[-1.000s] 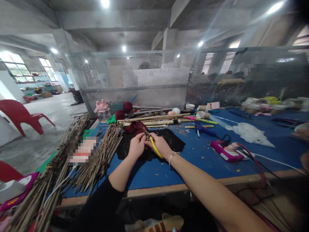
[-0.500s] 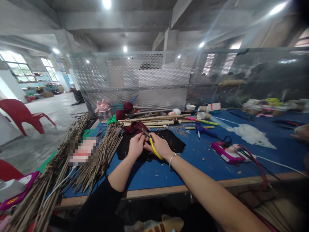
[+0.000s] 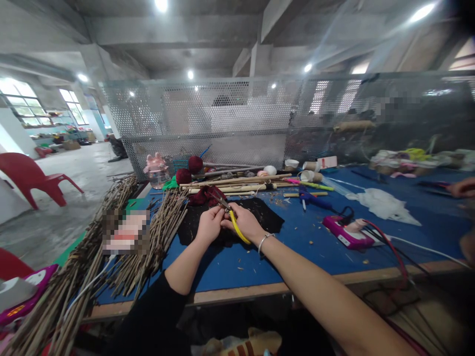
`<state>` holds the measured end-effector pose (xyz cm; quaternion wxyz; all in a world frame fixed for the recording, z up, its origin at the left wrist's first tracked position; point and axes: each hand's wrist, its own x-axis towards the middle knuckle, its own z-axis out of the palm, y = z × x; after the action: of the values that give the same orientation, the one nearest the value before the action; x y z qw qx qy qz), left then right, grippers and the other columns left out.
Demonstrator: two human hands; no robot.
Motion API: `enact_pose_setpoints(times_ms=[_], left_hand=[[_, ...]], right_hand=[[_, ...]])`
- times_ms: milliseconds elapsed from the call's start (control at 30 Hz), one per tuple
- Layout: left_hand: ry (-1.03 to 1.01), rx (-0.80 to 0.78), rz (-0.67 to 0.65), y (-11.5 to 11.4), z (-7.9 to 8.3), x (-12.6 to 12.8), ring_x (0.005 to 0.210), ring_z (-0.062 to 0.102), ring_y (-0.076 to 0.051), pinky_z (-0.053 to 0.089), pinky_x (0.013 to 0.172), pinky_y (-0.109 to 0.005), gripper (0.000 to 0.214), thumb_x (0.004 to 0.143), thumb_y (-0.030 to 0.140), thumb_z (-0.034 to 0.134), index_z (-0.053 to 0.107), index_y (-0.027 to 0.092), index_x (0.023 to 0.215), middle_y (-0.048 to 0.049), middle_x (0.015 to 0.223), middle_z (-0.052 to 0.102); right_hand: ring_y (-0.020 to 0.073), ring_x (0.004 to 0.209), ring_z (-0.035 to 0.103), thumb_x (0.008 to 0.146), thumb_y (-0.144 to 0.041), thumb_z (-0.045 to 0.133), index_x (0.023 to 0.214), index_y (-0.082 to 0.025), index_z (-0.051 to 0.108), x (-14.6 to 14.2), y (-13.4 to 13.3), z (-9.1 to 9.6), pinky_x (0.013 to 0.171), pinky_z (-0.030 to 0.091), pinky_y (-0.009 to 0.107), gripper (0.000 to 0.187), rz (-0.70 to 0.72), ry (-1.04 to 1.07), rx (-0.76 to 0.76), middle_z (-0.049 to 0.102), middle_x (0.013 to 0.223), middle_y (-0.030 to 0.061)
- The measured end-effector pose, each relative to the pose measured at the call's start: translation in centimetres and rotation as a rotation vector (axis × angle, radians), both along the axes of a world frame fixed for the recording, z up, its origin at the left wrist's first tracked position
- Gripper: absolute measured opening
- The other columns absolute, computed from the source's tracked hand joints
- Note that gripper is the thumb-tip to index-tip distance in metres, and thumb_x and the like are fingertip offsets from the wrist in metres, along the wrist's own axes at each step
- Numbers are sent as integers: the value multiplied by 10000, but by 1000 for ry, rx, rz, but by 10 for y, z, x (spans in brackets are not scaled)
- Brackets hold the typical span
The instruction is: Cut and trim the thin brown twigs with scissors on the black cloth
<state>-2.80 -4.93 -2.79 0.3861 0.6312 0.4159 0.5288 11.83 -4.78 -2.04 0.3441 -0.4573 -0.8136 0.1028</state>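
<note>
My right hand [image 3: 243, 222] is closed around yellow-handled scissors [image 3: 237, 225], whose metal blades point up and to the left. Pressed against it, my left hand [image 3: 211, 222] has its fingers closed in a pinch; what they grip, if anything, is hidden. Both hands are over a black cloth [image 3: 263, 212] strewn with small chips. Just beyond the blades lies a bunched dark-red cloth [image 3: 202, 195]. A bundle of thin twigs [image 3: 163, 232] rests to the left of my left hand.
Sticks [image 3: 237, 187] lie across the table's back. To the right are a blue glue gun [image 3: 311, 199], a magenta power strip [image 3: 347, 232] with cables, and a white plastic bag [image 3: 386, 205]. Another person's hand [image 3: 463, 188] shows at the right edge. A perforated metal screen [image 3: 200, 118] stands behind.
My hands and the scissors hold nearly the same pose. The view has shifted slightly. At the far right, the other person's hand has moved.
</note>
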Motion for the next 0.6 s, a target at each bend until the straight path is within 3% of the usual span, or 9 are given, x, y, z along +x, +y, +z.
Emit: enact_pose_setpoints(times_ms=[233, 367, 600], left_hand=[[-98, -68, -21, 1, -1, 3, 440, 448, -78, 391, 436, -195, 267, 792, 362, 500, 640, 142, 849, 8, 604, 559], [-114, -65, 36, 1, 2, 2, 499, 500, -85, 414, 475, -189, 257, 783, 328, 511, 656, 147, 894, -7, 664, 595], [-141, -95, 55, -1, 5, 3, 597, 600, -121, 479, 607, -226, 270, 743, 262, 566, 672, 122, 948, -53, 764, 685]], right_hand=[[166, 650, 616, 772, -450, 592, 979, -227, 535, 0, 1, -1, 583, 376, 222, 310, -36, -24, -43, 657, 750, 27], [173, 645, 615, 801, -471, 546, 969, -222, 526, -2, -2, -1, 558, 352, 224, 301, -89, -92, -28, 647, 733, 31], [206, 885, 578, 763, -490, 583, 1091, -195, 457, -2, 0, -5, 700, 408, 281, 459, -80, -121, 75, 603, 975, 82]])
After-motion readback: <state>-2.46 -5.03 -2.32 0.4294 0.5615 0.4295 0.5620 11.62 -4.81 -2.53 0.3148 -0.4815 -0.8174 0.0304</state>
